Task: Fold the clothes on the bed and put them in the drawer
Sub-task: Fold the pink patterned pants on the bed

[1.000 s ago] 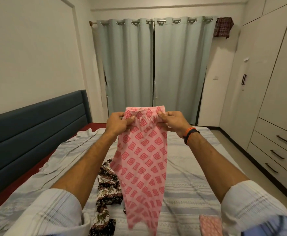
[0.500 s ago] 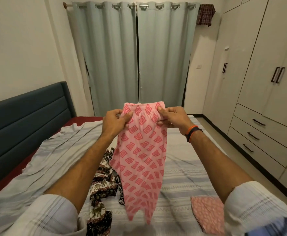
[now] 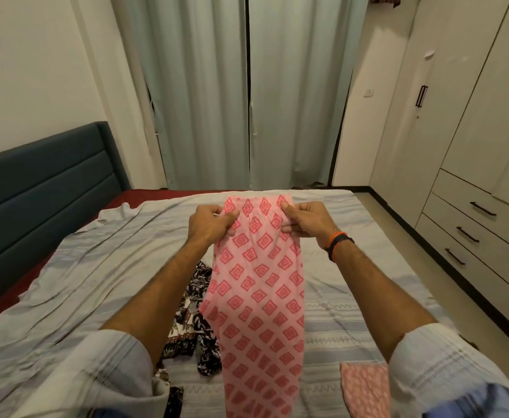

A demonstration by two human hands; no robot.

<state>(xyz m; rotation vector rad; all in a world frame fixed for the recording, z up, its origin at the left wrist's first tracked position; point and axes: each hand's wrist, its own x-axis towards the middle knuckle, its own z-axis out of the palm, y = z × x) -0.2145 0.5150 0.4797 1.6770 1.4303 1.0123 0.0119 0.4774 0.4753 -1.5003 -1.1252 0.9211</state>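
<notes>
While the bed [image 3: 353, 236] runs away from the viewer toward the closed pale curtains [image 3: 247, 92], its right edge leaves a strip of bare floor [image 3: 404, 236] between it and the wardrobe, whose three drawers [image 3: 482, 212] sit shut with dark bar handles. On the left a padded blue headboard [image 3: 42, 188] bounds the bed. A grey striped sheet covers the mattress, wrinkled on the left side and smoother on the right, with broad uncovered stretches at both sides.

Held above the middle of the bed is the pink garment [image 3: 256, 297], thin cloth printed with red diamonds, gathered at its top band and hanging down in a long narrow panel. Just left of it on the sheet lies a crumpled dark patterned garment [image 3: 193, 321]. Near the right forearm, flat on the sheet, lies a folded pink piece [image 3: 365, 387] with a finer print.

Both arms reach forward with sleeves pushed up. The left hand [image 3: 208, 224] pinches the band's left corner, thumb on the front. The right hand [image 3: 304, 220], wearing an orange and black wristband [image 3: 337, 241], pinches the right corner, fingers curled behind.
</notes>
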